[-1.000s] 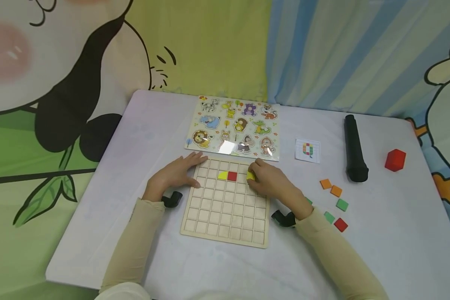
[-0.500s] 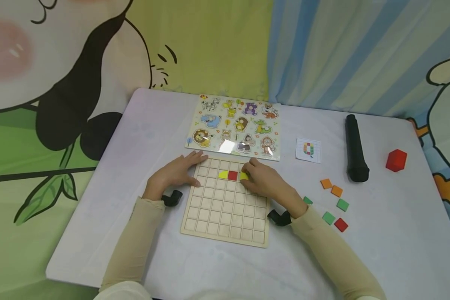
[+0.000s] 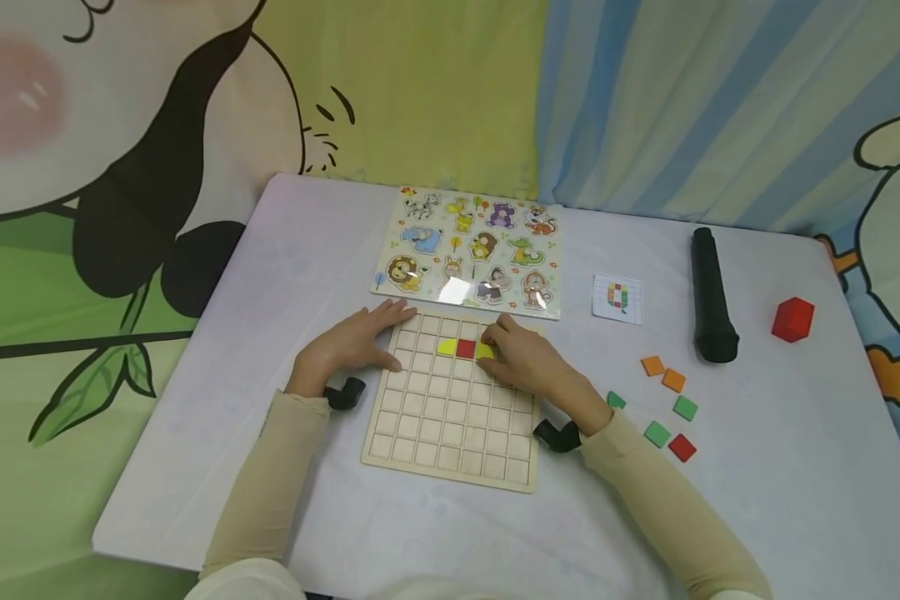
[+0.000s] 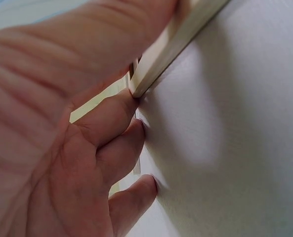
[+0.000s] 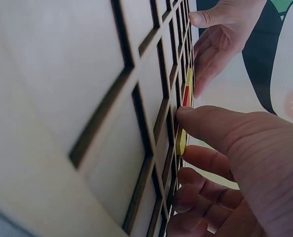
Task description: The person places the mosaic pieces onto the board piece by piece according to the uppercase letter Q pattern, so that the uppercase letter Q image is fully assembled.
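Observation:
A wooden grid board (image 3: 450, 412) lies on the table between the hands. In one of its upper rows sit a yellow tile (image 3: 447, 347) with a cut corner and a red square tile (image 3: 466, 349), side by side. My right hand (image 3: 527, 358) pinches another yellow tile (image 3: 485, 351) between thumb and forefinger, just right of the red one. The right wrist view shows this yellow tile (image 5: 181, 143) low at the grid, partly behind the thumb. My left hand (image 3: 351, 343) rests at the board's upper left edge, fingers extended; its fingertips (image 4: 148, 185) touch the tabletop beside the edge.
Behind the board lies an animal picture puzzle (image 3: 465, 250). A small pattern card (image 3: 618, 298), a black microphone-like object (image 3: 712, 300) and a red block (image 3: 792, 320) are to the right. Loose orange (image 3: 673, 381), green (image 3: 686, 407) and red (image 3: 682, 447) tiles lie nearer.
My right hand has moved slightly left with the yellow tile, bringing it close beside the red tile. The left hand stays at the board's edge.

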`<state>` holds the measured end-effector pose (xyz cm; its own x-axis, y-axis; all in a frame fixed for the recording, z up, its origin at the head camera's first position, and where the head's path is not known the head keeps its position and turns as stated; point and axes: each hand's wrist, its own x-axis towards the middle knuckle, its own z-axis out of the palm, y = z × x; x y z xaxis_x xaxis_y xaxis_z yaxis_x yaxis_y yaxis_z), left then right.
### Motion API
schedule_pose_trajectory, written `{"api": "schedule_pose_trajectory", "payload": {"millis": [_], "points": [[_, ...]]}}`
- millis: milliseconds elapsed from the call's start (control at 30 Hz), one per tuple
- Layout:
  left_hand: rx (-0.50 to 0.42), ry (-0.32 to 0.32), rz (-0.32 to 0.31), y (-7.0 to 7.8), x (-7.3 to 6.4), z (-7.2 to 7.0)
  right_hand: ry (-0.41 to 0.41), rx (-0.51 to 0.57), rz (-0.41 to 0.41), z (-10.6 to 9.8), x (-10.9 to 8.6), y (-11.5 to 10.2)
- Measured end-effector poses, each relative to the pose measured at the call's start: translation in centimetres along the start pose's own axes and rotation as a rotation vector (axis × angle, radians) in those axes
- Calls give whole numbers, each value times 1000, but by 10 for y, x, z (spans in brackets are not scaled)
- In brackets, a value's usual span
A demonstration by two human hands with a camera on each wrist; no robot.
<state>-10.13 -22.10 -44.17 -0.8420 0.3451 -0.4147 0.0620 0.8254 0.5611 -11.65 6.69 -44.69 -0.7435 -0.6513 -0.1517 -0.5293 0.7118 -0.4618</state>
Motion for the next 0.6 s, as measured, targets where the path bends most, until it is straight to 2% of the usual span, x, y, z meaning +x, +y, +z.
{"api": "schedule_pose_trajectory", "payload": {"millis": [367,600], "points": [[5,-5,-6,1,0,-2,11,-3,-3,2,0,3],[-7,-4,-15,0,0,-1,7,42,-12,-1,-1,5]]}}
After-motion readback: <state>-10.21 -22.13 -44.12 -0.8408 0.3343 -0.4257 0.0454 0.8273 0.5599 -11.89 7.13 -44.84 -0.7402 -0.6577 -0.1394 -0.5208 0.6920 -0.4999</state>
